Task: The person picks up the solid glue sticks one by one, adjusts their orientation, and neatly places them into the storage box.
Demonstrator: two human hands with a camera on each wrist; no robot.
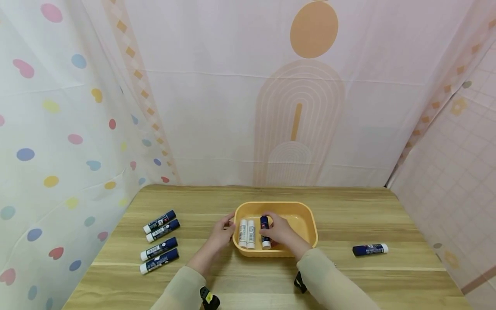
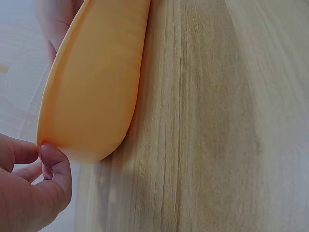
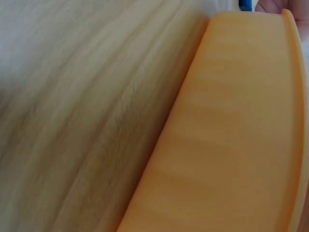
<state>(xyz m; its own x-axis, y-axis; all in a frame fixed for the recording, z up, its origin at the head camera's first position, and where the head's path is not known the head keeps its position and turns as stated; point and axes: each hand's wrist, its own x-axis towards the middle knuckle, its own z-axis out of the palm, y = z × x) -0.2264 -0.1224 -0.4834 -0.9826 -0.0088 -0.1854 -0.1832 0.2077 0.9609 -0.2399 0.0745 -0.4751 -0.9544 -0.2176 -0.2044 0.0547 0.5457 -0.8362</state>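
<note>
While our left hand [image 1: 221, 234] pinches the rim of the yellow box [image 1: 297, 219] at its left end, thumb and fingertips [image 2: 57, 157] closed over the edge, our right hand [image 1: 282, 231] reaches inside with bent fingers around a dark blue glue stick [image 1: 265, 242]. We see that stick within the box, left of its middle, white end toward us; we cannot tell whether it touches the floor of the box. Just beside it, near the box's left wall, lie two white glue sticks [image 1: 247, 234], side by side. Well to the left of the box, on the wooden table [image 1: 263, 284], we have four dark sticks [image 1: 159, 249] in two pairs, their blue ends toward the box. To the right of the box, well apart, lies one lone stick [image 1: 370, 249], its white end away from the box.
</note>
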